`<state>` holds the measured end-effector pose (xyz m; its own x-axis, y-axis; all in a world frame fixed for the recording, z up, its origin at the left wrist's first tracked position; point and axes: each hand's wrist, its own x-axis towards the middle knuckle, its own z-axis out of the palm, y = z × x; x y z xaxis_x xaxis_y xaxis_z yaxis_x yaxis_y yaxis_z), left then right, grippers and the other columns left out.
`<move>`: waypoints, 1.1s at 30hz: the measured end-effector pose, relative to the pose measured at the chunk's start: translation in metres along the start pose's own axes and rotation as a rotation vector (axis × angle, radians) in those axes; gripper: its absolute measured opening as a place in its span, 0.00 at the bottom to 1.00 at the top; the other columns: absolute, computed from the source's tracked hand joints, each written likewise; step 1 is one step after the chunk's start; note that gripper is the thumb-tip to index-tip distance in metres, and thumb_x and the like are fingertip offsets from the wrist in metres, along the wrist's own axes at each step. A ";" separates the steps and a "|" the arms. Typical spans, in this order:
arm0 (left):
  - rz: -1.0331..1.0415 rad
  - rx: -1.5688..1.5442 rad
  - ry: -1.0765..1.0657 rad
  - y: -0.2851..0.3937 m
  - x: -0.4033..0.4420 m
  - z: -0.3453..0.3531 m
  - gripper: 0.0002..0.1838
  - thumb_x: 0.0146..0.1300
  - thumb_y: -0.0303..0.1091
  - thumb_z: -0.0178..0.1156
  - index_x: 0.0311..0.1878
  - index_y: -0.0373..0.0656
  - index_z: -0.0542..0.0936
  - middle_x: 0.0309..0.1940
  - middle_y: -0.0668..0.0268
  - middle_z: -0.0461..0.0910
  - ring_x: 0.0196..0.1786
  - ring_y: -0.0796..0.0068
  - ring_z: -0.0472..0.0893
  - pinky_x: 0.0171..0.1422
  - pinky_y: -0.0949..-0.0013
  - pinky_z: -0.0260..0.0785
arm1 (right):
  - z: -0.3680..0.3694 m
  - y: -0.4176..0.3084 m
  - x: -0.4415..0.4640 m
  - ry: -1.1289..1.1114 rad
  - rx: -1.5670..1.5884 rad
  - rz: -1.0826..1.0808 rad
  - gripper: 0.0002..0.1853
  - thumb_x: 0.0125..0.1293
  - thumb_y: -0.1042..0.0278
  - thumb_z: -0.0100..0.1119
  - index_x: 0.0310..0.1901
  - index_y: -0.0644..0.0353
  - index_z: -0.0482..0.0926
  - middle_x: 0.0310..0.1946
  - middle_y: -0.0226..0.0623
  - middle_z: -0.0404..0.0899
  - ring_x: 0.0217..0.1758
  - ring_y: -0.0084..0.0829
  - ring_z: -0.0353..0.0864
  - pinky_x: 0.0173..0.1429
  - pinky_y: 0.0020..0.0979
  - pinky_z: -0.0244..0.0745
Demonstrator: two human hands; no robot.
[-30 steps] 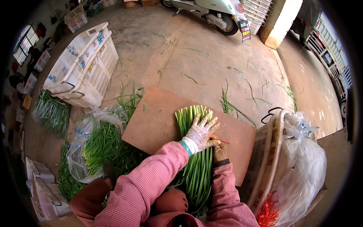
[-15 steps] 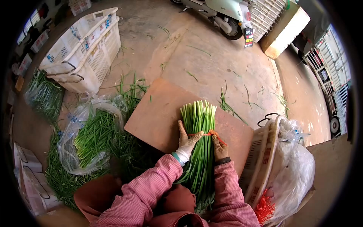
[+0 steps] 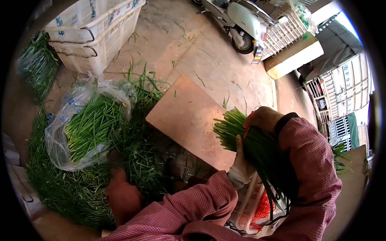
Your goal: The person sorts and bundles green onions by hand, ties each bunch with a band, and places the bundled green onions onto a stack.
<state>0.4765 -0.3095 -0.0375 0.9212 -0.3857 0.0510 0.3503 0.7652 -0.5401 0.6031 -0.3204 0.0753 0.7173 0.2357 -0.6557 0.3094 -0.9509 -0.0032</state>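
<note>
A thick bundle of garlic chives (image 3: 263, 152), bound with a red tie (image 3: 248, 120), is held tilted off the right side of the brown board (image 3: 185, 116). Its pale cut ends point to the upper left, and the dark leaves hang down toward my right forearm. My right hand (image 3: 265, 118) is closed over the bundle's upper side by the tie. Under the near side, my gloved left hand (image 3: 241, 164) grips it with the thumb up along the stalks; its other fingers are mostly hidden. Red ties (image 3: 263, 211) lie below the bundle at a white crate (image 3: 243, 207).
An open plastic bag (image 3: 58, 140) of loose chives (image 3: 94, 128) lies left of the board, amid scattered green leaves (image 3: 72, 197). Stacked white crates (image 3: 108, 40) stand at upper left. Farther back are a scooter (image 3: 245, 24) and a truck (image 3: 350, 84).
Both hands have lifted the tied bundle off the board and carried it right, over the crate, tilting it. My view has turned to the right.
</note>
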 end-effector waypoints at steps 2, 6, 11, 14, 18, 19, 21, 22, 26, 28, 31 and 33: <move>-0.039 -0.121 -0.010 0.007 0.002 -0.028 0.41 0.47 0.67 0.51 0.58 0.46 0.64 0.55 0.61 0.66 0.56 0.64 0.67 0.59 0.61 0.62 | 0.000 -0.038 0.029 -0.182 -0.264 0.157 0.13 0.53 0.55 0.56 0.36 0.50 0.81 0.32 0.35 0.80 0.36 0.27 0.78 0.45 0.29 0.70; -0.077 -0.149 0.230 0.040 -0.004 -0.056 0.38 0.48 0.66 0.52 0.56 0.49 0.67 0.53 0.63 0.68 0.53 0.65 0.69 0.58 0.62 0.62 | 0.094 -0.012 0.151 -0.300 -0.450 0.406 0.16 0.51 0.48 0.56 0.34 0.48 0.82 0.33 0.34 0.80 0.36 0.27 0.77 0.44 0.30 0.69; -0.216 -0.096 0.269 0.027 0.009 -0.051 0.36 0.47 0.68 0.52 0.53 0.52 0.70 0.52 0.64 0.69 0.52 0.64 0.69 0.57 0.62 0.63 | 0.062 0.015 0.135 -0.361 -0.262 0.041 0.15 0.54 0.50 0.54 0.34 0.49 0.82 0.30 0.34 0.80 0.35 0.26 0.77 0.43 0.32 0.69; -0.085 -0.043 0.236 0.019 0.000 -0.033 0.37 0.47 0.67 0.52 0.55 0.52 0.69 0.53 0.64 0.68 0.53 0.65 0.68 0.57 0.62 0.63 | 0.077 0.015 0.145 -0.403 -0.310 0.047 0.16 0.53 0.49 0.54 0.36 0.48 0.82 0.31 0.33 0.79 0.36 0.27 0.77 0.42 0.33 0.69; -0.034 -0.033 0.377 0.031 -0.005 -0.023 0.39 0.49 0.66 0.50 0.59 0.49 0.63 0.56 0.64 0.66 0.56 0.64 0.68 0.58 0.64 0.63 | 0.139 0.054 0.221 -0.459 -0.720 0.340 0.19 0.50 0.45 0.56 0.40 0.46 0.81 0.38 0.35 0.78 0.39 0.32 0.76 0.41 0.39 0.68; -0.012 0.002 0.358 0.030 -0.001 -0.031 0.39 0.49 0.67 0.50 0.59 0.48 0.63 0.56 0.64 0.66 0.56 0.64 0.68 0.59 0.64 0.63 | 0.124 0.029 0.201 -0.426 -0.634 0.279 0.19 0.49 0.45 0.57 0.39 0.46 0.81 0.37 0.35 0.78 0.39 0.32 0.76 0.41 0.38 0.69; 0.039 0.067 0.334 0.027 -0.004 -0.024 0.39 0.48 0.66 0.52 0.57 0.48 0.65 0.55 0.64 0.67 0.55 0.67 0.69 0.58 0.66 0.65 | 0.083 -0.029 0.141 -0.272 -0.478 0.174 0.17 0.49 0.47 0.57 0.37 0.46 0.82 0.35 0.35 0.79 0.40 0.32 0.77 0.42 0.36 0.69; 0.035 0.086 0.336 0.030 -0.001 -0.021 0.39 0.48 0.66 0.52 0.57 0.48 0.65 0.55 0.64 0.67 0.55 0.67 0.69 0.58 0.66 0.65 | 0.068 -0.044 0.120 -0.151 -0.412 0.121 0.16 0.49 0.48 0.57 0.36 0.46 0.82 0.35 0.34 0.80 0.40 0.32 0.77 0.43 0.34 0.70; 0.239 0.321 0.209 0.068 0.005 -0.033 0.40 0.49 0.62 0.55 0.59 0.43 0.62 0.56 0.60 0.65 0.58 0.64 0.66 0.61 0.66 0.61 | 0.037 -0.069 0.091 0.083 0.274 -0.305 0.10 0.56 0.58 0.58 0.38 0.47 0.81 0.35 0.30 0.80 0.37 0.28 0.78 0.45 0.31 0.70; 0.137 0.928 0.521 0.104 0.005 -0.056 0.38 0.52 0.58 0.55 0.60 0.43 0.61 0.56 0.60 0.66 0.57 0.63 0.67 0.63 0.66 0.57 | 0.067 -0.054 0.133 0.045 0.588 -0.741 0.08 0.57 0.61 0.57 0.37 0.46 0.81 0.34 0.27 0.80 0.39 0.27 0.77 0.46 0.29 0.70; -0.836 2.313 -0.339 0.183 -0.026 -0.010 0.34 0.50 0.55 0.58 0.56 0.45 0.66 0.52 0.59 0.69 0.55 0.64 0.68 0.58 0.67 0.59 | 0.131 -0.068 0.133 0.702 -0.222 -0.729 0.13 0.49 0.71 0.56 0.38 0.45 0.79 0.47 0.34 0.74 0.57 0.41 0.65 0.58 0.42 0.61; -0.929 2.638 0.331 0.176 -0.068 0.049 0.43 0.47 0.58 0.58 0.62 0.42 0.57 0.59 0.57 0.61 0.62 0.60 0.60 0.64 0.63 0.52 | 0.167 -0.067 0.127 0.967 -0.068 -0.604 0.14 0.48 0.71 0.55 0.38 0.45 0.79 0.48 0.36 0.74 0.58 0.41 0.64 0.56 0.42 0.61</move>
<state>0.4835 -0.1234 -0.0949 0.6310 -0.5397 -0.5572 0.0102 -0.7124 0.7017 0.5694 -0.2607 -0.1341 0.6109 0.7345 0.2955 0.7792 -0.6238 -0.0606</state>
